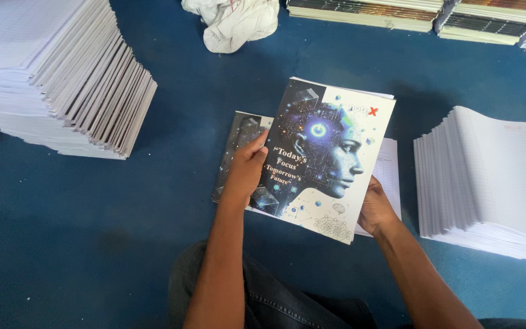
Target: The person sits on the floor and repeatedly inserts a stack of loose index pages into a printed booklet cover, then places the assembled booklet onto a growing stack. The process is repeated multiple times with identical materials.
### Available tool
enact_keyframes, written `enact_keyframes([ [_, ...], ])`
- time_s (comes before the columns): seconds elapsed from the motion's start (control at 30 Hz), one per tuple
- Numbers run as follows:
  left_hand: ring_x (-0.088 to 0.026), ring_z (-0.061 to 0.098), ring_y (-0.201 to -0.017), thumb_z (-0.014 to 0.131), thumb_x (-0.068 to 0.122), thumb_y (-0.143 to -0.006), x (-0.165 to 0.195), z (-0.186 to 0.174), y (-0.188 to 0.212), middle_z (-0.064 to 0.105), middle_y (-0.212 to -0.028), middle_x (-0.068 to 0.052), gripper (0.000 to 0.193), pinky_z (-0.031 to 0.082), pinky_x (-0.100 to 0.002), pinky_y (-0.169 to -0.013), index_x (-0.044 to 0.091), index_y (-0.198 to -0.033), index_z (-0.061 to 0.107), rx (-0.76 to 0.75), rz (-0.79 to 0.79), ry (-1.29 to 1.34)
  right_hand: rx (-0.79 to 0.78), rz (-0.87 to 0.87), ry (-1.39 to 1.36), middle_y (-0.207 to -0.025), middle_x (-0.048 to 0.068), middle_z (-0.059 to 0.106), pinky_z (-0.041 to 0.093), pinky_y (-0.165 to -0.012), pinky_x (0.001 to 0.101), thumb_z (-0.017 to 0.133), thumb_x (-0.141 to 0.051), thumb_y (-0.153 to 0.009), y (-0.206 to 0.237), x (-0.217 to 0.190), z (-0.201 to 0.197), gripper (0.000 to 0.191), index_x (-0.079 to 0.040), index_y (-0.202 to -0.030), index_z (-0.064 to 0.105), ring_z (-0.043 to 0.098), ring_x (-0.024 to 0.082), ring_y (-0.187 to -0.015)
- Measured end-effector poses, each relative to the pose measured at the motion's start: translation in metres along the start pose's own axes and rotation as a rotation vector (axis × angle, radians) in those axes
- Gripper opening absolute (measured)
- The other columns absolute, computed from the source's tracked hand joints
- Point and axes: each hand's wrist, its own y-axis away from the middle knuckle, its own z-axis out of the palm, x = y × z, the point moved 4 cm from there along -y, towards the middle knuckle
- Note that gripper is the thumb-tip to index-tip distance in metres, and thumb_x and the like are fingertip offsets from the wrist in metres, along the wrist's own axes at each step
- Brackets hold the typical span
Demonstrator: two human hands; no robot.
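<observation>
Left hand [246, 170] clamped on notebook [327, 158] left edge, right hand [375, 210] gripped lower right corner; book held tilted above second cover [238, 143] on blue floor [171, 201], likely for squaring. Paper stacks [62, 73] [488, 176] flanked both sides; open floor between, cloth [232, 21] beyond.

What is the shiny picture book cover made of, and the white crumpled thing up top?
The notebook cover looks like glossy printed card: it stays flat while held and catches light. The white bundle seems to be soft cloth, going by its loose folds and wrinkles, though thin plastic is possible.
</observation>
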Motion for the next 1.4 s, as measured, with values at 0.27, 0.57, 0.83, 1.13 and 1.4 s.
enact_keyframes([
  [0.27,-0.011,0.069,-0.102,0.051,0.012,-0.101,0.000,-0.001,0.003,0.074,-0.124,-0.005,0.044,0.052,-0.025,-0.091,0.016,-0.145,0.057,0.018,0.018,0.006,0.002,-0.030,-0.080,-0.106,0.011,0.068,0.065,-0.073,0.0339,0.067,-0.011,-0.094,-0.009,0.013,-0.009,0.028,-0.003,-0.121,0.062,0.072,0.018,-0.088],
  [0.57,-0.012,0.061,-0.127,0.051,0.010,-0.105,-0.013,0.005,-0.008,0.056,-0.152,-0.011,0.045,0.045,-0.028,-0.107,0.007,-0.150,0.051,-0.079,0.272,-0.014,0.042,-0.076,0.009,-0.117,0.012,0.067,0.065,-0.073,0.0338,0.061,-0.008,-0.092,0.001,0.002,-0.003,0.043,-0.002,-0.133,0.051,0.073,0.019,-0.094],
  [0.83,-0.017,0.074,-0.094,0.065,0.008,-0.088,-0.006,0.006,0.005,0.077,-0.111,-0.013,0.072,0.054,-0.031,-0.086,0.022,-0.156,0.043,-0.135,-0.048,0.023,0.028,-0.052,0.056,-0.115,0.017,0.067,0.064,-0.070,0.0323,0.059,-0.012,-0.099,-0.002,-0.005,-0.003,0.042,0.008,-0.136,0.055,0.072,0.022,-0.090],
  [1.13,-0.018,0.074,-0.082,0.071,-0.004,-0.080,-0.016,0.003,-0.008,0.077,-0.102,-0.014,0.076,0.060,-0.033,-0.076,0.017,-0.150,0.052,-0.063,-0.090,0.304,-0.007,-0.122,0.193,-0.107,0.012,0.063,0.061,-0.066,0.0307,0.053,-0.010,-0.101,-0.036,-0.012,-0.016,0.039,0.001,-0.139,0.053,0.068,0.018,-0.085],
  [1.4,-0.016,0.074,-0.080,0.071,-0.006,-0.078,-0.021,-0.018,-0.012,0.078,-0.102,-0.011,0.074,0.059,-0.030,-0.076,0.018,-0.146,0.058,0.030,-0.099,0.276,0.018,0.025,0.088,-0.124,0.014,0.062,0.057,-0.090,0.0388,0.049,-0.034,-0.102,-0.033,-0.021,0.026,0.051,-0.004,-0.145,0.048,0.065,0.023,-0.107],
])
